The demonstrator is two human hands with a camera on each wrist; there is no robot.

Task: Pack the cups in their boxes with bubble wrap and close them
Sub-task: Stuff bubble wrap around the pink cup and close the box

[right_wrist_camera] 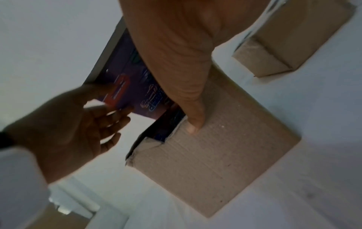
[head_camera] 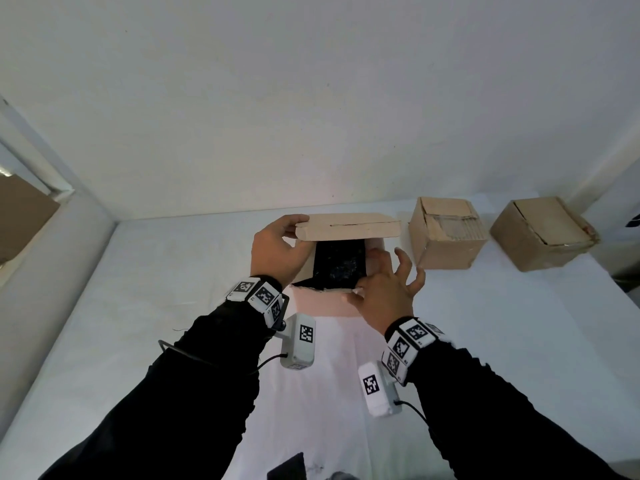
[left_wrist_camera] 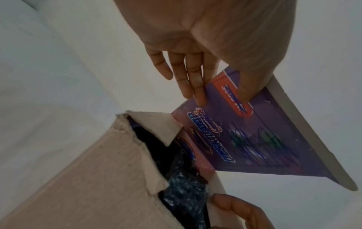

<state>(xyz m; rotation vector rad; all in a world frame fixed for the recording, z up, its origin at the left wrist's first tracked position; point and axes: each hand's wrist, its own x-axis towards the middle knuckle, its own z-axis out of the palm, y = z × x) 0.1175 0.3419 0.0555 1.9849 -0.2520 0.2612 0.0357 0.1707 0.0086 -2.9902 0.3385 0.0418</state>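
Note:
An open cardboard box (head_camera: pixel 323 304) stands mid-table with dark bubble wrap (head_camera: pixel 337 268) inside; no cup shows. My left hand (head_camera: pixel 292 237) pinches the left end of the raised lid flap (head_camera: pixel 349 228), thumb on one face and fingers (left_wrist_camera: pixel 195 82) on the other. The flap's inner face (left_wrist_camera: pixel 254 139) is purple print. My right hand (head_camera: pixel 382 277) rests at the box's near right corner, fingers spread. Its thumb (right_wrist_camera: pixel 194 122) presses the front wall (right_wrist_camera: pixel 215 158) just below the torn rim. The wrap (left_wrist_camera: pixel 182 189) also shows through the opening.
Two closed cardboard boxes (head_camera: pixel 445 237) (head_camera: pixel 540 233) stand to the right of the open one on the white table (head_camera: pixel 138 306). A wall runs behind the table. A brown cardboard sheet (head_camera: pixel 24 216) shows at far left and a dark object (head_camera: pixel 287 469) at the near edge.

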